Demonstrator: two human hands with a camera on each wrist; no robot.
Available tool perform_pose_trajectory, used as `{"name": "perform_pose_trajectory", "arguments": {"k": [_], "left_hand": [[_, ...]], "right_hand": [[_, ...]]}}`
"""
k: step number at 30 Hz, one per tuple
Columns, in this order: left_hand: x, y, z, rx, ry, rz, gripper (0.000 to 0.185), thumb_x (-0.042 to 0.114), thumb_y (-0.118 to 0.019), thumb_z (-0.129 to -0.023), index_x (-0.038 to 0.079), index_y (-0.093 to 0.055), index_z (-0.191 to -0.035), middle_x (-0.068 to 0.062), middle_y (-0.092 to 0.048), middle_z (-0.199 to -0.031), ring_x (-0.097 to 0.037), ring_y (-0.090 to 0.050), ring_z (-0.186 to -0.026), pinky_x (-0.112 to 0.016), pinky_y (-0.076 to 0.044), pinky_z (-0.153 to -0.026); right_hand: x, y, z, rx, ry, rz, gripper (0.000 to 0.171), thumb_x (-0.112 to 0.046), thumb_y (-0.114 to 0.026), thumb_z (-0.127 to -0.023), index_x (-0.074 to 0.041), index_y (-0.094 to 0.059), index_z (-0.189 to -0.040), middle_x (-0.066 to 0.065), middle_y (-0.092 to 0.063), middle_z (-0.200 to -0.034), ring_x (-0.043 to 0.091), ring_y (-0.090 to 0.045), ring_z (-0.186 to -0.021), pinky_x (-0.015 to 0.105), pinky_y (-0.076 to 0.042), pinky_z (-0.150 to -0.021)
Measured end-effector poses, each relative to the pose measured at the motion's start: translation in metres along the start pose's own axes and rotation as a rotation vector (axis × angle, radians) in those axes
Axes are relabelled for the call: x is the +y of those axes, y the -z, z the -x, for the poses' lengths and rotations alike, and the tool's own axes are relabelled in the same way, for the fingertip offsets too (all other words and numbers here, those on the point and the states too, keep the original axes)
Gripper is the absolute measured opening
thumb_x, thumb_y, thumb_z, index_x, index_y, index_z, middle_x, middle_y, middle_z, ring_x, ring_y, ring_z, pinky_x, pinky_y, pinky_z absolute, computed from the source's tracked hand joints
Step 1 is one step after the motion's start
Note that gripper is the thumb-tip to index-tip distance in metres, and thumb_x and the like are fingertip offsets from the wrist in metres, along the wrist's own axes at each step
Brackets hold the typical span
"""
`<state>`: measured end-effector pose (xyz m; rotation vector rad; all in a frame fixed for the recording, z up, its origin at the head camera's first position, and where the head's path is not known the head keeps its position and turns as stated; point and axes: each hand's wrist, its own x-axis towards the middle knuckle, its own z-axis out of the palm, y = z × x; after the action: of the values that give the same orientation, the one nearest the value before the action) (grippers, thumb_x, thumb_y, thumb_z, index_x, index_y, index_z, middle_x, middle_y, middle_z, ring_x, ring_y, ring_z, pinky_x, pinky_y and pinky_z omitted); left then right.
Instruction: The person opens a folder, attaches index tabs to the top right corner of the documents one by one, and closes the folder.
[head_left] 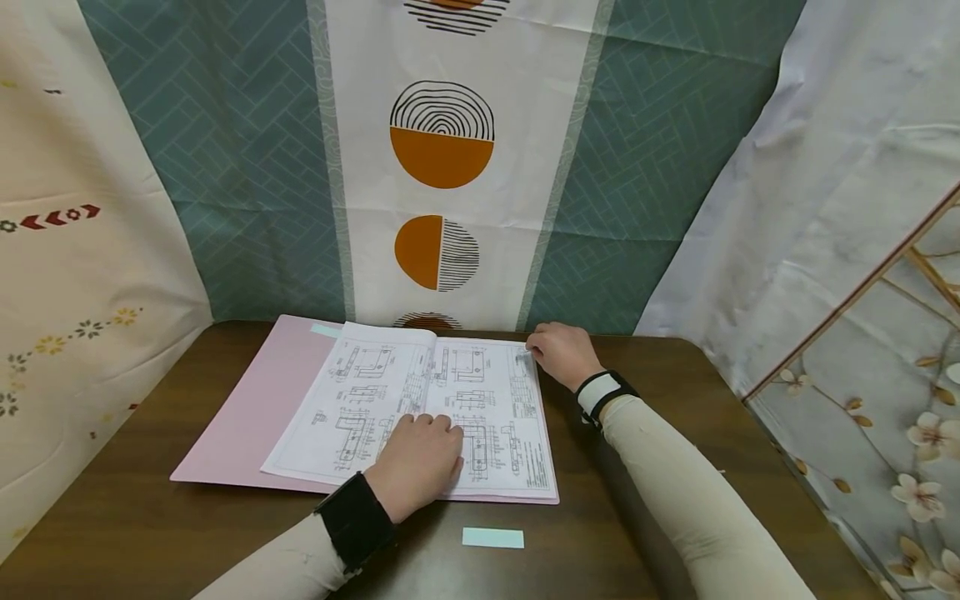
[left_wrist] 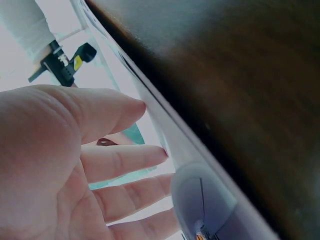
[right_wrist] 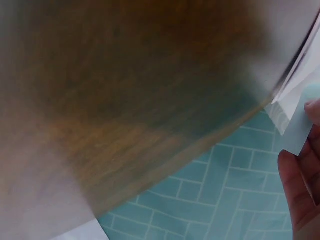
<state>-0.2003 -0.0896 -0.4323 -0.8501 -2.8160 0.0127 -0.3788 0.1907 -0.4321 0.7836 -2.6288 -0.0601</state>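
Observation:
An open booklet of printed technical drawings (head_left: 360, 346) lies on a pink folder (head_left: 251, 408). My left hand (head_left: 423, 462) rests on the lower middle of its pages, near the fold. The left wrist view shows that hand's fingers (left_wrist: 127, 160) extended and slightly spread, with nothing gripped. At the upper right corner of the right page is my right hand (head_left: 567, 354). In the right wrist view, its thumb and fingers pinch a pale blue-green paper strip (right_wrist: 296, 135). The head view barely shows that strip.
A light blue strip (head_left: 492, 537) lies on the brown table (head_left: 600, 517) in front of the booklet. Another light blue strip (head_left: 326, 331) is at the folder's top edge. Patterned cloth (head_left: 255, 167) hangs behind the table, with more cloth at both sides.

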Motion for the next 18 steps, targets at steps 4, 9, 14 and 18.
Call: {"name": "perform_pose_trajectory", "arguments": {"k": [4,9,14,18], "left_hand": [[-0.001,-0.001,0.001,0.0,0.001,0.018,0.028,0.031,-0.083,-0.099,0.005,-0.081,-0.109,-0.011,-0.075,-0.1,-0.032,-0.072,-0.092,-0.05,-0.058,-0.082],[-0.002,-0.003,0.001,0.023,-0.006,0.022,0.025,0.031,-0.083,-0.098,0.008,-0.08,-0.108,-0.011,-0.076,-0.099,-0.032,-0.072,-0.091,-0.051,-0.058,-0.081],[-0.002,-0.004,0.001,0.056,-0.008,0.024,0.024,0.03,-0.083,-0.098,0.008,-0.08,-0.107,-0.011,-0.075,-0.097,-0.032,-0.072,-0.089,-0.05,-0.057,-0.078],[-0.002,-0.005,0.001,0.071,-0.01,0.024,0.022,0.029,-0.083,-0.098,0.009,-0.08,-0.106,-0.01,-0.075,-0.095,-0.031,-0.072,-0.088,-0.049,-0.057,-0.076]], "right_hand": [[0.002,-0.002,-0.004,-0.008,0.023,0.03,0.01,-0.006,-0.086,-0.096,-0.015,-0.088,-0.098,0.0,-0.076,-0.09,0.02,-0.073,-0.085,0.038,-0.061,-0.073],[0.009,-0.01,-0.007,-0.027,0.038,0.028,0.012,-0.006,-0.084,-0.097,-0.017,-0.089,-0.098,0.0,-0.077,-0.092,0.019,-0.074,-0.086,0.038,-0.062,-0.075],[0.012,-0.014,-0.007,-0.049,0.049,0.018,0.012,-0.008,-0.084,-0.097,-0.018,-0.089,-0.1,0.0,-0.078,-0.095,0.019,-0.075,-0.088,0.038,-0.062,-0.078],[0.015,-0.019,-0.008,-0.051,0.058,0.021,0.014,-0.007,-0.084,-0.097,-0.019,-0.09,-0.101,-0.001,-0.079,-0.096,0.018,-0.075,-0.088,0.038,-0.063,-0.079]]}}
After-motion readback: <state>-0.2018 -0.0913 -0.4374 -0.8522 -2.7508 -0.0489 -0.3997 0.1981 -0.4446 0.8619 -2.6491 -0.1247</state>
